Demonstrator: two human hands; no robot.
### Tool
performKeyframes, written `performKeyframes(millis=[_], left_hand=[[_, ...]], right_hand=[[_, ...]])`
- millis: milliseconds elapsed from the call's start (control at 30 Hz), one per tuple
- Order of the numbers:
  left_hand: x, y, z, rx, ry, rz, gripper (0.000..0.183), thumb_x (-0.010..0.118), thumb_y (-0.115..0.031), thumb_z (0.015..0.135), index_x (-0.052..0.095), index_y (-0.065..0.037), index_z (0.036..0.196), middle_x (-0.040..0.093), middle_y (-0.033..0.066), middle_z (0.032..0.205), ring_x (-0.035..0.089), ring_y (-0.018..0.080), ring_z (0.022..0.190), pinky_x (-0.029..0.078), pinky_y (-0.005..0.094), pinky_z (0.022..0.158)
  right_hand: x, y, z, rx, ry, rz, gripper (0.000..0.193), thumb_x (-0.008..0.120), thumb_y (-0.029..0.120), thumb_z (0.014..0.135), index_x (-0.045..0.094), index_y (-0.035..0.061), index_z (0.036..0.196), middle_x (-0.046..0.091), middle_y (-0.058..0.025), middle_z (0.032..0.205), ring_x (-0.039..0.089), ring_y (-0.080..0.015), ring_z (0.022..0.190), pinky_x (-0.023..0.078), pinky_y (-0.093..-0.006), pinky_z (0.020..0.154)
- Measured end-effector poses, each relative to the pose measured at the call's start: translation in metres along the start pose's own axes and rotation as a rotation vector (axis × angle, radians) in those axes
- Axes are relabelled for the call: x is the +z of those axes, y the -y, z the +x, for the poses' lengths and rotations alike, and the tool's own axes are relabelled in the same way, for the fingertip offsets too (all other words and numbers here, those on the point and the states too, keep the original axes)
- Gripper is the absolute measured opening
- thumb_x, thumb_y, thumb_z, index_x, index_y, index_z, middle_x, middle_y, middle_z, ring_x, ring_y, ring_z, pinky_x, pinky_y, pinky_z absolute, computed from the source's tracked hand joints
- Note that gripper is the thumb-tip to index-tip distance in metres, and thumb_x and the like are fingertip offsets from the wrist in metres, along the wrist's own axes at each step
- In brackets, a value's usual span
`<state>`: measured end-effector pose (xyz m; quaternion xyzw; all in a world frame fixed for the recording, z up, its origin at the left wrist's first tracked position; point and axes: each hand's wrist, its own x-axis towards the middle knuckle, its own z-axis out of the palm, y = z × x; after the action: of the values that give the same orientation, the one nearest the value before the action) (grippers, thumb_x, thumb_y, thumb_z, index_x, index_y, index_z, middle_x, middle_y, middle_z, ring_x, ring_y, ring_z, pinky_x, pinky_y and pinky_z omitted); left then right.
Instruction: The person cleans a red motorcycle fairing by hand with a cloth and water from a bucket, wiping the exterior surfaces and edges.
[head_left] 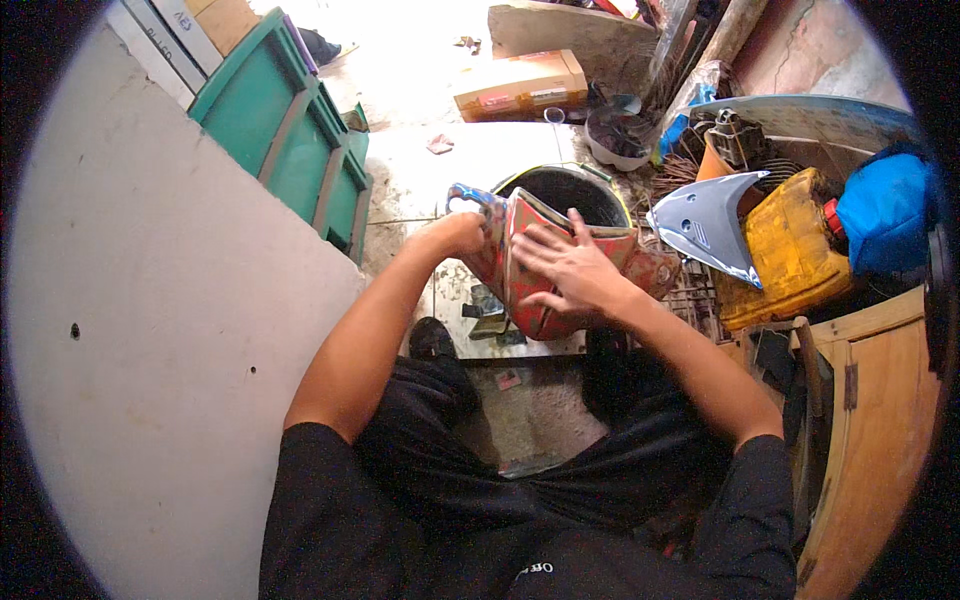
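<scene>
In front of me, tilted above the floor, is a red motorcycle body panel (pixel 528 295) with worn, patchy paint and a bluish left end. My left hand (pixel 458 236) is closed round that left end, its fingertips partly hidden. Across the panel's red face lies my right hand (pixel 572 268), fingers spread and thumb apart. Whether anything thin is under its palm cannot be seen. Just behind the panel stands a dark bucket (pixel 570 190) with a yellowish rim, its lower part covered by the panel.
A white wall (pixel 180 330) and green door (pixel 285 150) border the left. On the right are a grey fairing piece (pixel 705 220), a yellow jerrycan (pixel 800 240), a blue bag (pixel 885 215) and a wooden cabinet (pixel 880 390). A cardboard box (pixel 520 85) lies farther back.
</scene>
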<state>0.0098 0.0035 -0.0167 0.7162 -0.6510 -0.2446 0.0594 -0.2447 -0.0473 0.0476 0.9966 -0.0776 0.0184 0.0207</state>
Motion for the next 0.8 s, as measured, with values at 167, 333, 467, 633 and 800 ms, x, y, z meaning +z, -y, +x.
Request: performKeyframes(millis=[167,333,467,633,800], left_hand=[[-0.004,-0.014,0.001,0.008,0.051,0.007,0.034,0.048,-0.017,0.082,0.064,-0.004,0.109,0.065,0.0229,0.106,0.063,0.0373,0.101,0.048,0.0446,0.090],[-0.007,-0.010,-0.006,-0.011,0.069,-0.074,0.033,0.051,-0.016,0.081,0.064,-0.004,0.109,0.066,0.0234,0.102,0.064,0.0366,0.098,0.049,0.0438,0.087],[-0.007,-0.008,-0.010,0.054,-0.027,-0.054,0.029,0.048,-0.013,0.083,0.064,-0.003,0.105,0.067,0.0227,0.093,0.067,0.0352,0.087,0.052,0.0430,0.078],[-0.017,-0.024,-0.012,0.008,0.026,-0.101,0.031,0.047,-0.012,0.080,0.066,-0.003,0.102,0.067,0.0230,0.096,0.066,0.0360,0.089,0.051,0.0434,0.081],[0.000,0.004,0.008,0.002,0.092,0.051,0.033,0.045,-0.011,0.078,0.066,-0.003,0.102,0.067,0.0224,0.100,0.065,0.0365,0.095,0.050,0.0440,0.086]], right_hand=[[0.020,-0.028,0.010,-0.061,-0.062,-0.075,0.065,0.049,0.053,0.090,0.039,0.0175,0.143,0.039,0.0006,0.148,0.031,-0.0136,0.139,0.003,-0.0609,0.113],[0.019,-0.023,0.013,-0.133,-0.033,-0.106,0.073,0.055,0.055,0.084,0.037,0.0167,0.144,0.034,0.0019,0.151,0.026,-0.0123,0.141,0.001,-0.0656,0.111],[0.027,0.013,-0.002,-0.370,0.273,-0.117,0.073,0.060,0.055,0.077,0.046,0.0167,0.137,0.040,0.0023,0.147,0.028,-0.0123,0.140,0.001,-0.0689,0.110],[0.020,0.002,-0.009,-0.062,-0.041,-0.231,0.066,0.057,0.049,0.083,0.044,0.0189,0.140,0.041,0.0027,0.146,0.032,-0.0122,0.138,-0.005,-0.0616,0.113],[0.018,0.008,-0.015,-0.044,-0.136,-0.025,0.071,0.050,0.061,0.084,0.047,0.0145,0.137,0.047,-0.0009,0.142,0.035,-0.0167,0.136,-0.001,-0.0601,0.113]])
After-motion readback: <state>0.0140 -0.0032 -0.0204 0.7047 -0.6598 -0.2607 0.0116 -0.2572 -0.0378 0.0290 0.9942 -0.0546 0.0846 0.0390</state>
